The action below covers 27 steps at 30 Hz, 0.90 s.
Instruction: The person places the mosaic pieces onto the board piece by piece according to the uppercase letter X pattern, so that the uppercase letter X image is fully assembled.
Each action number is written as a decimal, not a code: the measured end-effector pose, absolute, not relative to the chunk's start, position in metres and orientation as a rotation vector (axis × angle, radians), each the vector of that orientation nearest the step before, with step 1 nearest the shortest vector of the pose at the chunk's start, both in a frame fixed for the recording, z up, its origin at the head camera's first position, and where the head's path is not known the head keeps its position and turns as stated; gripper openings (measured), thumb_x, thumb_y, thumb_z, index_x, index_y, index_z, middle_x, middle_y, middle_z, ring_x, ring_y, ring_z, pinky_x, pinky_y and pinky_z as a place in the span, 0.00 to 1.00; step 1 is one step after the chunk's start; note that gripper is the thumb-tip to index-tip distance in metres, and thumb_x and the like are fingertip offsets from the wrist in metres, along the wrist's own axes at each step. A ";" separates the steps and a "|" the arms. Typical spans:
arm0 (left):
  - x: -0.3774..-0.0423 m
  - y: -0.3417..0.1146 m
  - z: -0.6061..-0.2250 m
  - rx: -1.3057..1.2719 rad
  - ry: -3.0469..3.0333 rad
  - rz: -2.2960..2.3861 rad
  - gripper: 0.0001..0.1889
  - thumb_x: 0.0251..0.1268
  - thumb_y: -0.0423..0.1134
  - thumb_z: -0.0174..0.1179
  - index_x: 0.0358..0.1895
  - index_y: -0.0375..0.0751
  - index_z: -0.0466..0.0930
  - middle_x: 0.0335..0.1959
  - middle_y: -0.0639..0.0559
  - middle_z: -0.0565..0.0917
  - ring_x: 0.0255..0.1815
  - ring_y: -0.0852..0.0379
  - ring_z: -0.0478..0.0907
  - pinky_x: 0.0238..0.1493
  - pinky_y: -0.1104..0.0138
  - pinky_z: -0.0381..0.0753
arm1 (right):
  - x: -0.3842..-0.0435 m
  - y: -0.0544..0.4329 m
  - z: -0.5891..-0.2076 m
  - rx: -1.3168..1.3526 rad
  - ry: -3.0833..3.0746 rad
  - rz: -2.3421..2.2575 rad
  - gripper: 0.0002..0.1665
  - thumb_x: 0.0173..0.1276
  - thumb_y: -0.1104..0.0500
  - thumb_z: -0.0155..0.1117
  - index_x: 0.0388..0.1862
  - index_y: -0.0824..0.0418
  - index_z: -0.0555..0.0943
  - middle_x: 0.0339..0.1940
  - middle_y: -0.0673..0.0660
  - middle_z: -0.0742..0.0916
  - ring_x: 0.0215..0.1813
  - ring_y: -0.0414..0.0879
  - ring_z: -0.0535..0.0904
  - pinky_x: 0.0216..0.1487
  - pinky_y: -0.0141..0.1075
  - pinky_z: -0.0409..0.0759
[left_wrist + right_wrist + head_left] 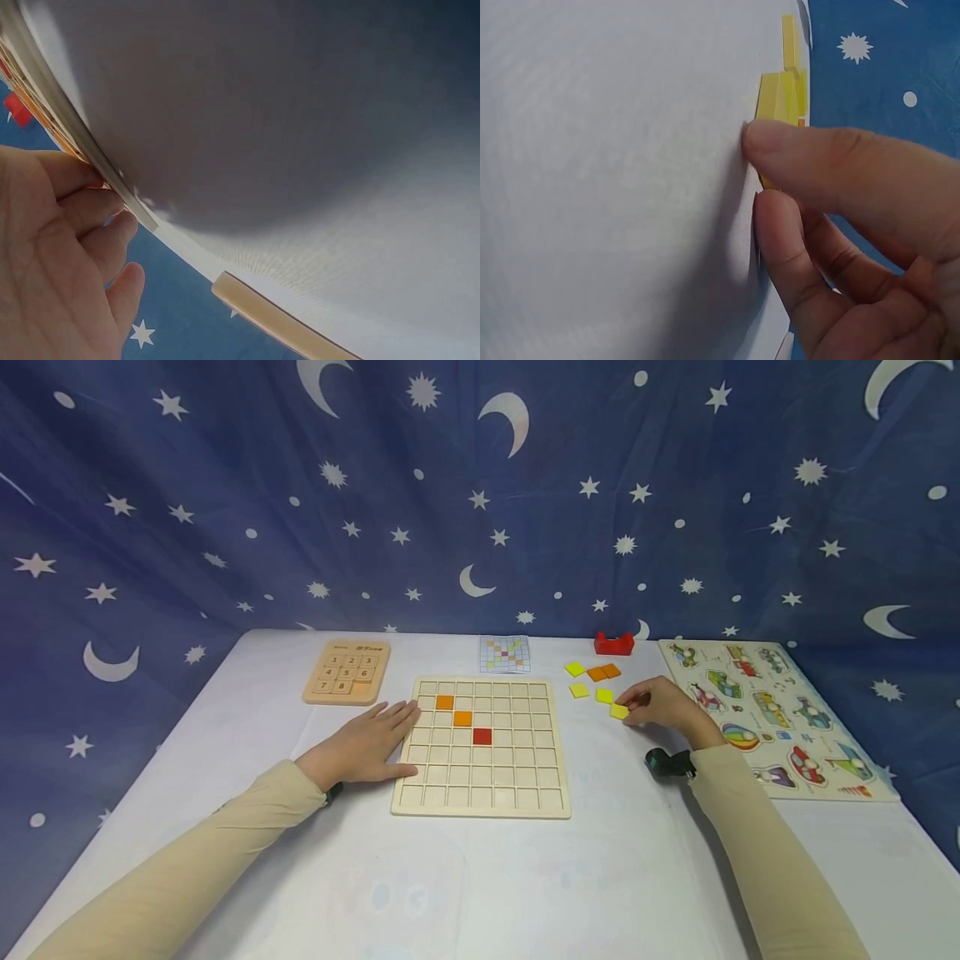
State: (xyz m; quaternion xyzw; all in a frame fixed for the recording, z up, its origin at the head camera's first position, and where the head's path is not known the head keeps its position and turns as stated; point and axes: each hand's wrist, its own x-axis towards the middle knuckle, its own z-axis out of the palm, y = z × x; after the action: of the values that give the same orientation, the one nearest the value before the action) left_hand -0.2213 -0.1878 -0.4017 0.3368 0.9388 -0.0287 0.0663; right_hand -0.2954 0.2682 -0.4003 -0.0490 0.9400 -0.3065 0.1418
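Observation:
A wooden grid board point(480, 810) lies flat in the middle of the table. Two orange tiles point(462, 718) and one red tile point(482, 737) sit in its cells on a diagonal. My left hand point(365, 746) rests on the board's left edge, thumb and fingers spread. To the right of the board, my right hand point(667, 710) pinches a yellow square tile point(618, 712) between thumb and fingers, low over the cloth. Beside it lie several loose yellow tiles point(578, 691) and orange tiles point(597, 674). In the right wrist view the thumb partly covers the yellow tile point(769, 97).
Behind the board is a small printed pattern card point(504, 654). A number puzzle point(347, 672) lies at the back left, a red holder point(613, 644) at the back right. On the far right, a picture puzzle board point(780, 718) extends under the right forearm. A starry curtain point(480, 527) hangs behind.

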 end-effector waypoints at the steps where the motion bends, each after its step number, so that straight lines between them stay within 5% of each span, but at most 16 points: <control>1: -0.221 -0.188 -0.402 1.016 2.832 -0.083 0.46 0.64 0.64 0.48 0.72 0.29 0.51 0.74 0.35 0.54 0.75 0.40 0.53 0.75 0.49 0.52 | -0.295 0.267 -0.400 -0.160 2.707 -0.883 0.20 0.54 0.67 0.70 0.48 0.68 0.82 0.36 0.60 0.84 0.37 0.49 0.73 0.38 0.28 0.75; 8: -0.222 -0.188 -0.402 1.012 2.831 -0.086 0.47 0.64 0.65 0.47 0.72 0.29 0.50 0.74 0.36 0.54 0.75 0.41 0.52 0.75 0.50 0.52 | -0.295 0.264 -0.400 -0.232 2.674 -0.883 0.21 0.54 0.67 0.70 0.49 0.68 0.82 0.42 0.63 0.85 0.38 0.47 0.74 0.42 0.30 0.78; 27: -0.222 -0.187 -0.402 0.998 2.828 -0.086 0.47 0.64 0.66 0.47 0.72 0.30 0.50 0.75 0.37 0.53 0.75 0.41 0.51 0.76 0.50 0.50 | -0.295 0.263 -0.396 -0.296 2.693 -0.883 0.18 0.55 0.66 0.70 0.45 0.69 0.82 0.33 0.58 0.84 0.35 0.46 0.74 0.39 0.28 0.77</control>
State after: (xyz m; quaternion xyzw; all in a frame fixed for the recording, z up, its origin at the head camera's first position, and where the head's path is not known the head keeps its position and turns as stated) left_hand -0.2219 -0.1872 -0.4019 0.3317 0.9403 -0.0285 0.0705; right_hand -0.2946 0.2629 -0.3956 -0.1029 0.9350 -0.3065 0.1455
